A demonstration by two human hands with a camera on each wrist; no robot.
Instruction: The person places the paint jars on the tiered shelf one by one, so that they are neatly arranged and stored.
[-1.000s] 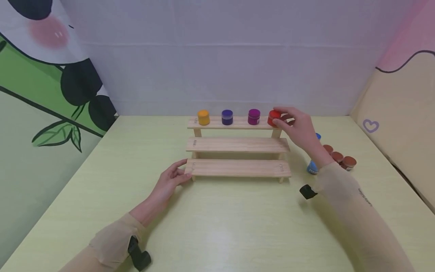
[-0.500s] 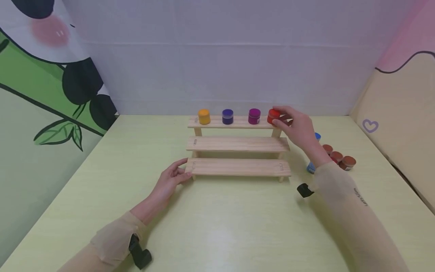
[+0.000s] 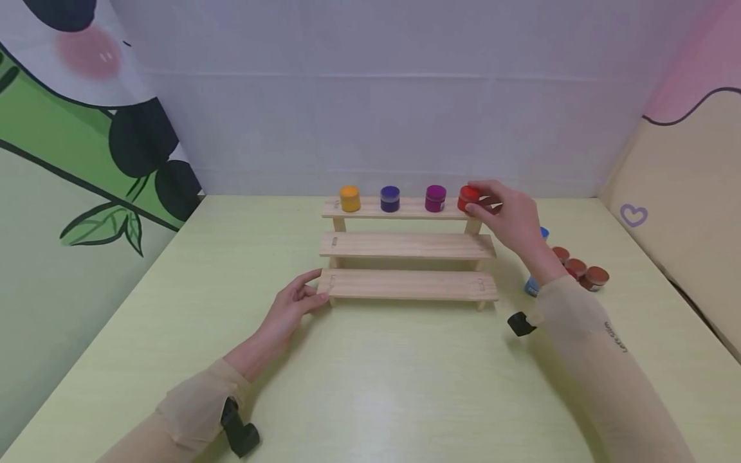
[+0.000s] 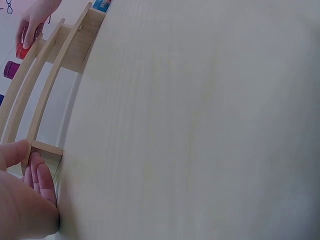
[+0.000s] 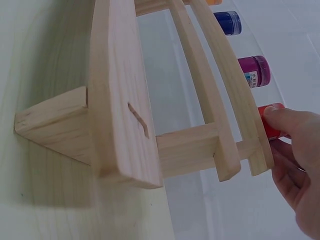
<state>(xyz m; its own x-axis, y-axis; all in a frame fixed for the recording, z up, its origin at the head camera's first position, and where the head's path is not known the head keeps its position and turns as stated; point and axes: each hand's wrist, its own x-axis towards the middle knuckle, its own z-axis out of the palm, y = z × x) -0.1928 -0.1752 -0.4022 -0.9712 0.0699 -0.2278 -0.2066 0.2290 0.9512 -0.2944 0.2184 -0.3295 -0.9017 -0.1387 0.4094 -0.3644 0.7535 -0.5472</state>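
Note:
A three-step wooden rack (image 3: 408, 284) stands on the table. Along its top step sit a yellow paint jar (image 3: 350, 199), a dark blue paint jar (image 3: 390, 199), a purple paint jar (image 3: 435, 199) and, at the right end, a red paint jar (image 3: 466, 198). My right hand (image 3: 509, 215) pinches the red jar between thumb and fingers; the right wrist view shows the thumb on its lid (image 5: 274, 107). My left hand (image 3: 292, 307) grips the left end of the lowest step, thumb on top and fingers beneath, as the left wrist view shows.
Right of the rack, partly behind my right forearm, stand several brown-red lidded jars (image 3: 594, 278) and blue jars (image 3: 532, 286). The two lower steps hold no jars. A pale wall sheet (image 3: 370, 128) rises behind the table, with patterned panels at both sides.
The view has shifted slightly. Both hands keep their places, the right at the red paint jar and the left at the rack's end.

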